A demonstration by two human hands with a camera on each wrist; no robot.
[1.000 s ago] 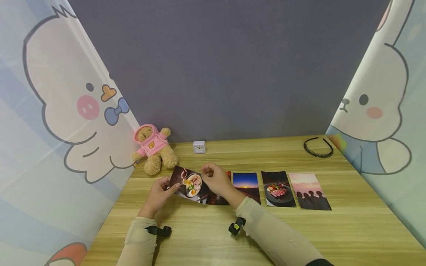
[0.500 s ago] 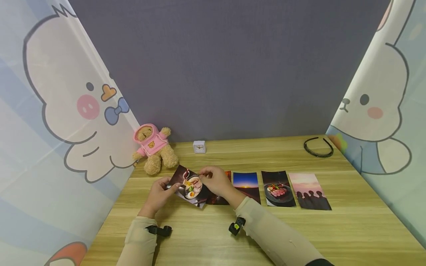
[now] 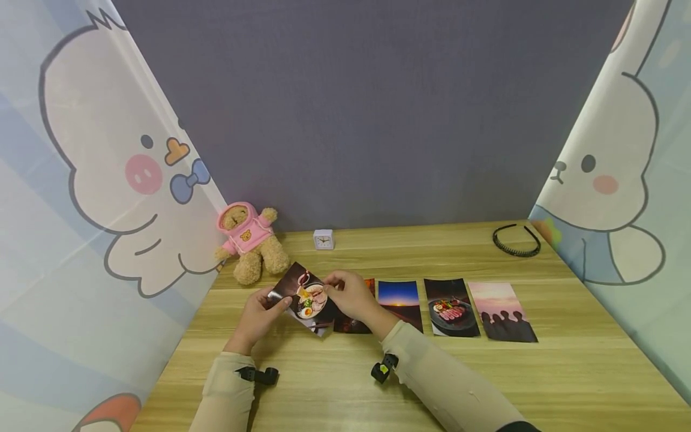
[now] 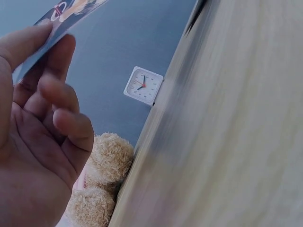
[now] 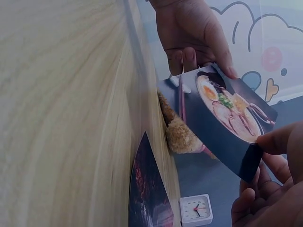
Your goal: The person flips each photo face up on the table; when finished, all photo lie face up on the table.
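Observation:
A glossy photo of a ramen bowl (image 3: pixel 312 302) is held above the table between both hands. My left hand (image 3: pixel 256 318) pinches its left edge, thumb on the picture side and fingers behind, as the left wrist view also shows. With thumb and fingertips my right hand (image 3: pixel 353 295) pinches the opposite side. In the right wrist view the ramen photo (image 5: pixel 222 109) is tilted, showing egg, meat slices and chopsticks. Below the right hand lies a dark reddish photo (image 3: pixel 351 325), partly hidden by it.
To the right lie a sunset photo (image 3: pixel 398 300), a steak-plate photo (image 3: pixel 450 307) and a pink-sky silhouette photo (image 3: pixel 503 312) in a row. Behind are a teddy bear in a pink hoodie (image 3: pixel 251 240), a white clock (image 3: pixel 324 239) and a black headband (image 3: pixel 516 241) on the wooden table (image 3: pixel 432 384).
The ramen photo has turned clockwise a little between the hands, its top corner rising. Both hands keep hold of it and have barely moved. The other things stay put.

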